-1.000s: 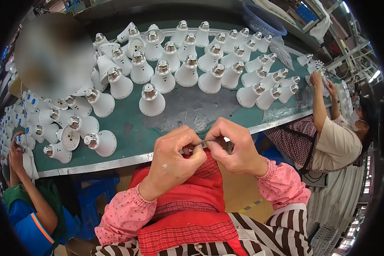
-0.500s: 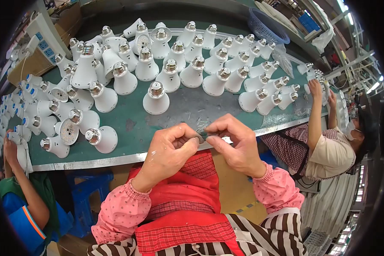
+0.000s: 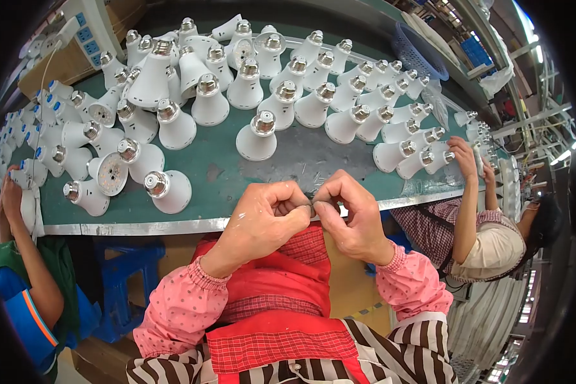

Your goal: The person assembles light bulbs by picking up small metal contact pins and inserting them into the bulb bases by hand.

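My left hand [image 3: 265, 216] and my right hand [image 3: 349, 217] meet at the fingertips above the table's front edge. Thumb and index finger of each are pinched together, and what they hold is too small and hidden to make out. Just beyond them stands a white light bulb [image 3: 256, 142] with its silver screw cap up. Many similar bulbs crowd the table behind, some upright, others tilted. One open-ended bulb [image 3: 112, 174] lies at the left, showing a round board with small dots. Beside it another bulb [image 3: 173, 193] leans near the edge.
The green worktable [image 3: 205, 198] has a metal front edge. Co-workers' hands are busy with things at the far left and right. A blue basket [image 3: 419, 51] sits at the back right, a socket strip [image 3: 86, 33] at the back left. A blue stool [image 3: 128, 275] stands below.
My fingertips have drawn closer together, covering the thin loose bits seen on the table before. The view has shifted slightly. The right co-worker's near hand has moved to bulbs closer by.
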Demonstrator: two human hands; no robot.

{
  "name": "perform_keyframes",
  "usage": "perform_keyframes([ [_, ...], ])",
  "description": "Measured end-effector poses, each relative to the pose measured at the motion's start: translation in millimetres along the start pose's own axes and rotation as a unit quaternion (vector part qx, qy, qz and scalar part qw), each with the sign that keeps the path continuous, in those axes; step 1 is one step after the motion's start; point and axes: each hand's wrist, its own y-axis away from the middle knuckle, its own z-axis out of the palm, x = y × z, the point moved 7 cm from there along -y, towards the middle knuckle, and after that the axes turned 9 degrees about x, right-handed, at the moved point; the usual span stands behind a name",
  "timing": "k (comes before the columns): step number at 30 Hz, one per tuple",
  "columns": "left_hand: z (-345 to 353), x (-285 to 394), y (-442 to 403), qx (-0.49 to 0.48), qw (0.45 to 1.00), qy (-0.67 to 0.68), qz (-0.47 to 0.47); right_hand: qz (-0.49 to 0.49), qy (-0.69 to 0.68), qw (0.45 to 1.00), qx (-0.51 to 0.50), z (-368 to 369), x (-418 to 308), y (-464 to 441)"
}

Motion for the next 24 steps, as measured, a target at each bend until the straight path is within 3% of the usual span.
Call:
perform_keyframes([
  [3,-3,4,2,0.015,0.999,-0.039,0.023,-0.137,0.088,0.987,-0.009,5,-19,-5],
  [6,-6,14,5,0.045,0.989,-0.122,0.071,-0.314,0.234,0.92,-0.022,14,-43,-5],
  [7,-6,20,7,0.063,0.981,-0.151,0.101,-0.329,0.265,0.905,-0.05,17,-45,-5],
  [8,-6,26,8,0.081,0.971,-0.18,0.133,-0.328,0.275,0.902,-0.053,17,-47,-6],
  [10,-9,23,9,0.088,0.977,-0.159,0.113,-0.329,0.293,0.896,-0.062,20,-50,-8],
  [14,-16,14,10,0.072,0.996,-0.027,0.042,-0.235,0.142,0.961,0.007,16,-37,-14],
  [19,-22,14,10,0.062,0.996,-0.034,0.046,-0.167,0.092,0.982,0.015,22,-35,-19],
  [24,-27,11,9,0.05,0.998,0.02,0.036,-0.274,0.135,0.952,-0.026,29,-45,-23],
])
